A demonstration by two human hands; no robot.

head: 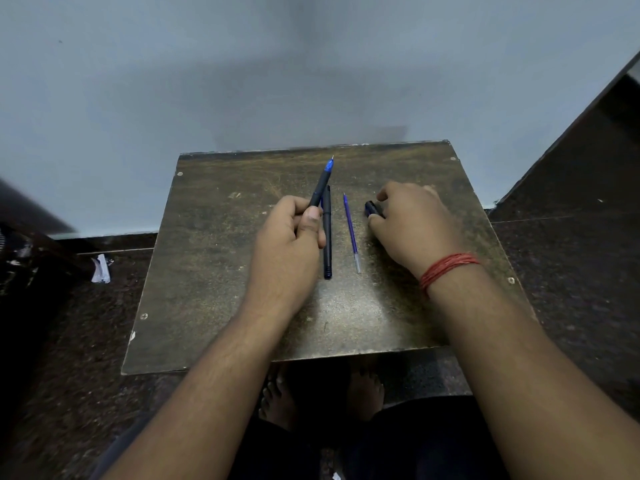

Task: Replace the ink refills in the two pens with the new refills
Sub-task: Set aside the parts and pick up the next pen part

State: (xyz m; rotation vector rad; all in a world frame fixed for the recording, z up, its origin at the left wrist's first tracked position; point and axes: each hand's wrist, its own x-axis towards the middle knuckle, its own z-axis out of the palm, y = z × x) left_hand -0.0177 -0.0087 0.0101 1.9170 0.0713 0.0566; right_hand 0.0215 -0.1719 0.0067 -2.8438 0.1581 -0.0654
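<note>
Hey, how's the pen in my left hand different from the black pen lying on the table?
The held pen is gripped by the left hand and angled up off the table; the lying pen rests flat beside that hand. The held pen shows a blue tip section with the point exposed; the lying pen looks all dark, with no point showing. Both have slim dark barrels.
</note>
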